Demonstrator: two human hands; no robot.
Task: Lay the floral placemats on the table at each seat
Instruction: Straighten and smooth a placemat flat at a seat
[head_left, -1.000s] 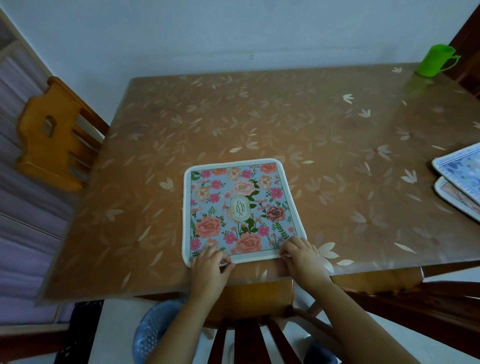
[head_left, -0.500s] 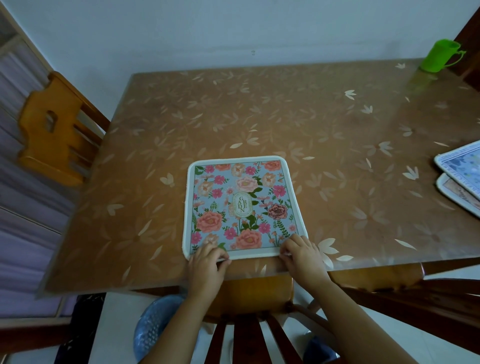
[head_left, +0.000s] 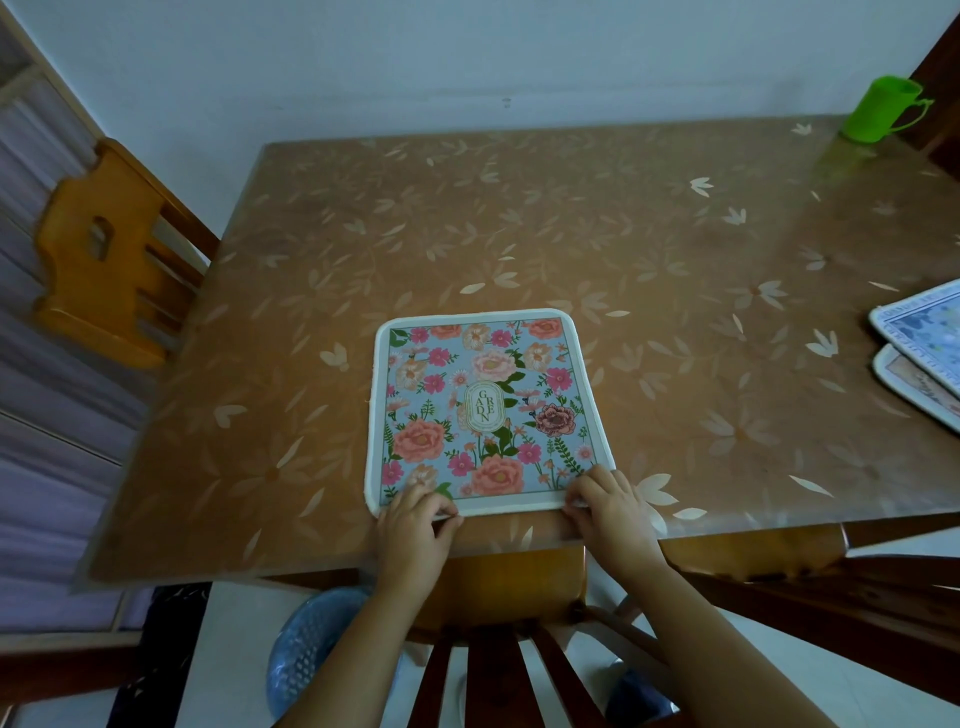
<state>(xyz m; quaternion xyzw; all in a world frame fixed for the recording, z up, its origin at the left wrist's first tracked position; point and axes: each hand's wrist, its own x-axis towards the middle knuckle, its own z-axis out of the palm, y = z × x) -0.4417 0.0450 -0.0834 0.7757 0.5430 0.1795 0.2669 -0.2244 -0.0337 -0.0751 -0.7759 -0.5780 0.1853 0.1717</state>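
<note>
A floral placemat (head_left: 483, 410) with pink and orange roses on pale blue and a white border lies flat on the brown leaf-patterned table (head_left: 623, 249), close to the near edge. My left hand (head_left: 415, 525) pinches its near left corner, fingers curled over the border. My right hand (head_left: 608, 509) pinches the near right corner the same way. Two more placemats (head_left: 919, 338) lie stacked at the table's right edge, partly cut off by the frame.
A green plastic cup (head_left: 880, 109) stands at the far right corner. One wooden chair (head_left: 104, 249) is at the left side, another chair back (head_left: 498, 654) is right below my hands. A blue perforated basket (head_left: 311, 649) sits on the floor.
The placemat has barely moved; both hands stay on its near corners. My view has shifted slightly to the left.
</note>
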